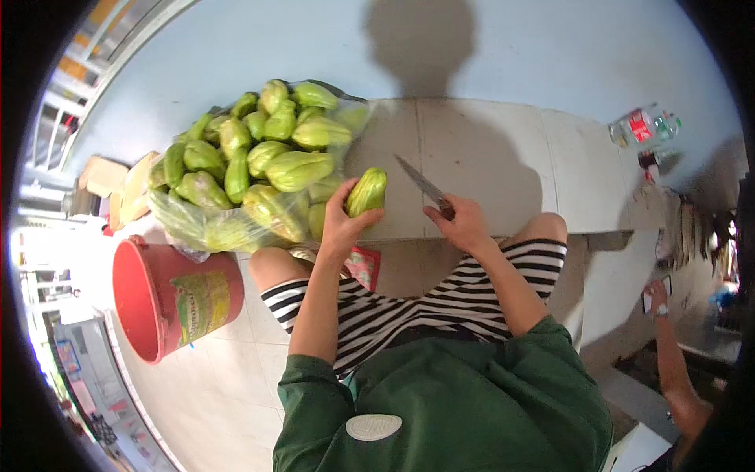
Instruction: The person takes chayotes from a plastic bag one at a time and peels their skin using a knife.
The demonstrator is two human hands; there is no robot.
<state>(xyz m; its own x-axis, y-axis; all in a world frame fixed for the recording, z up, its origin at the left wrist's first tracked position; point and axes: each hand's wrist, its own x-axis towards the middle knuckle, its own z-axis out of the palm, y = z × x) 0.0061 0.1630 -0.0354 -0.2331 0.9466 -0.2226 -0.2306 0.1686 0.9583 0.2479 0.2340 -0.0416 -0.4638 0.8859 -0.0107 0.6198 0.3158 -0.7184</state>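
My left hand point(344, 219) is wrapped around a green chayote point(367, 193), holding it upright over the near edge of the tiled ledge. In my right hand point(464, 224) is a knife point(422, 182), its handle gripped and its blade pointing up and to the left. A gap separates the blade from the chayote. Just left of my left hand, a large clear plastic bag point(216, 230) full of several more chayotes point(299, 171) rests on the ledge.
The tiled ledge point(487, 169) runs along a pale blue wall. A red bucket point(138, 303) stands on the floor at left, near cardboard point(104, 175). Plastic bottles point(641, 126) lie at the ledge's right end. Another person's hand point(656, 297) holds a phone-like object at right.
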